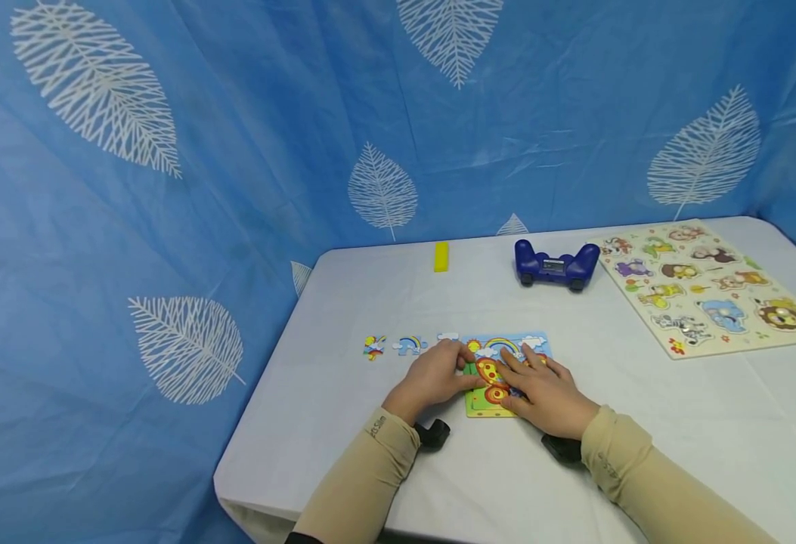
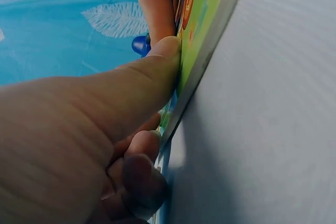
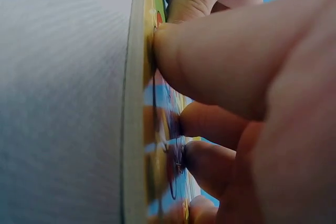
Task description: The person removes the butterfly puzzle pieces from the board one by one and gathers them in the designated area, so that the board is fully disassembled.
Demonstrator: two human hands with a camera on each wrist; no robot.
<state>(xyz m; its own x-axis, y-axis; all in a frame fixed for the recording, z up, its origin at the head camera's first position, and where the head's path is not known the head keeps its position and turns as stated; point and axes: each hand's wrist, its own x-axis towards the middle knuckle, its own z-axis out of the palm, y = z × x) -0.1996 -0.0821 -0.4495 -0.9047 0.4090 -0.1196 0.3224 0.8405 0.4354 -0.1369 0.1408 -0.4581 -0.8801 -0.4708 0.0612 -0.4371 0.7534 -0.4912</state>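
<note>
A colourful puzzle board [image 1: 489, 413] lies flat on the white table in the head view, with a sky, rainbow and red-and-yellow picture. At its left side my left hand [image 1: 432, 378] touches the surface with the thumb and fingertips. The left wrist view shows that thumb [image 2: 157, 66] pressed to the picture near the board's edge. My right hand [image 1: 550, 393] lies over the right part of the board, its fingers spread. In the right wrist view the thumb [image 3: 210, 61] and fingertips rest on the picture. Both hands hide much of the board.
Loose puzzle pieces lie left of the board: a bright one [image 1: 373, 347], a rainbow one [image 1: 410, 345] and a whitish one [image 1: 448, 336]. Behind are a yellow block [image 1: 441, 257] and a blue game controller [image 1: 555, 266]. An animal puzzle board [image 1: 700, 291] lies at the right.
</note>
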